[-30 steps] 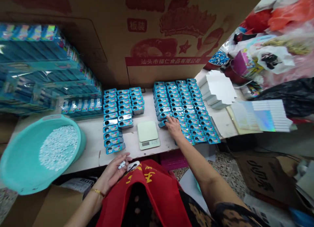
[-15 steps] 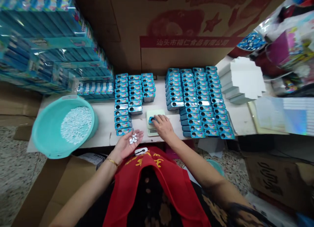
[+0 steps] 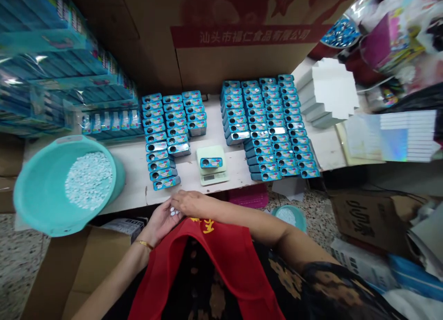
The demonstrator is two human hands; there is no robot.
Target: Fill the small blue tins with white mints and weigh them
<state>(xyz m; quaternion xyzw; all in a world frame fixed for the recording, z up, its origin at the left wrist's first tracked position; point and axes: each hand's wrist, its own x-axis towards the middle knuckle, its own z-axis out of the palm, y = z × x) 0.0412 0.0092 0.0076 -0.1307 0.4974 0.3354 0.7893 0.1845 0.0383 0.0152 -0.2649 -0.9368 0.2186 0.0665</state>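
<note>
Cupped palm up at the table's front edge, my left hand (image 3: 162, 221) holds a few white tablets (image 3: 173, 213). My right hand (image 3: 188, 202) lies over its fingers, bent and closed at the tablets; what its fingertips grip is hidden. A small blue tin (image 3: 211, 162) with a dark round spot on one end rests on a pale kitchen scale (image 3: 214, 178), apart from both hands. Beside my left hand, to the left, stands a turquoise basin (image 3: 38, 190) with a heap of white tablets (image 3: 88, 181) in it.
Rows of blue tins stand left (image 3: 165, 183) and right (image 3: 271, 176) of the scale. Wrapped blue packs (image 3: 65, 75) are stacked at the far left. A large carton (image 3: 238, 63) closes off the back. White folded cartons (image 3: 332, 91) and sheets (image 3: 408, 135) lie at the right.
My right hand has left the tin on the scale and moved left and towards me, onto my left palm. The tin now lies uncovered. The camera view has shifted.
</note>
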